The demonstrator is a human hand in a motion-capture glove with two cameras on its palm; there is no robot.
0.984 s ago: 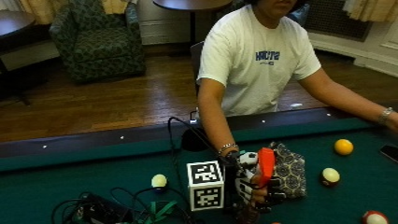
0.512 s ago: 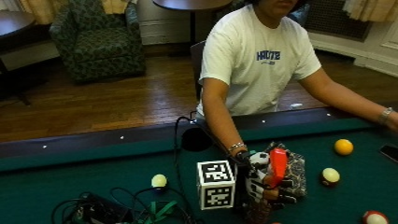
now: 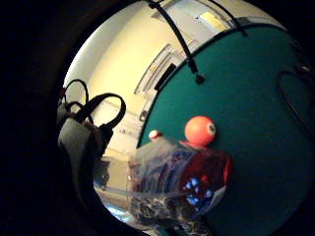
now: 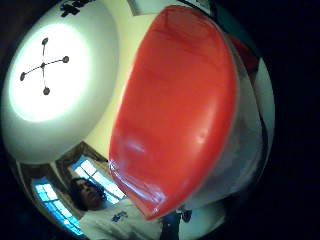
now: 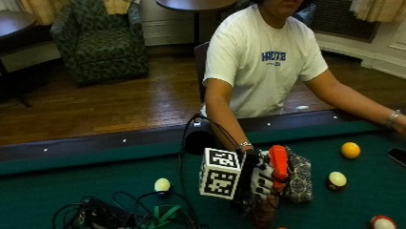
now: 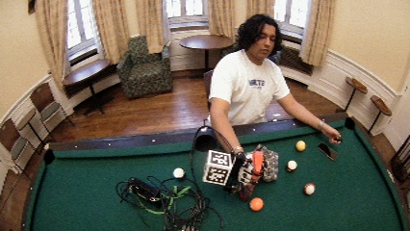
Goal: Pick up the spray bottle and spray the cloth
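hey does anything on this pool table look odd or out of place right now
Yes. A tangle of black cables with green straps sprawls across the felt, and a phone lies near the rail. The patterned cloth is bunched beside the gloved right hand, which holds the spray bottle. Nothing looks spilled or damaged.

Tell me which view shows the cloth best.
The outside view: the patterned cloth lies on the green table, just behind the gloved right hand holding the spray bottle. The wide view shows it smaller; the little-finger palm view shows only part; the thumb-side view, none.
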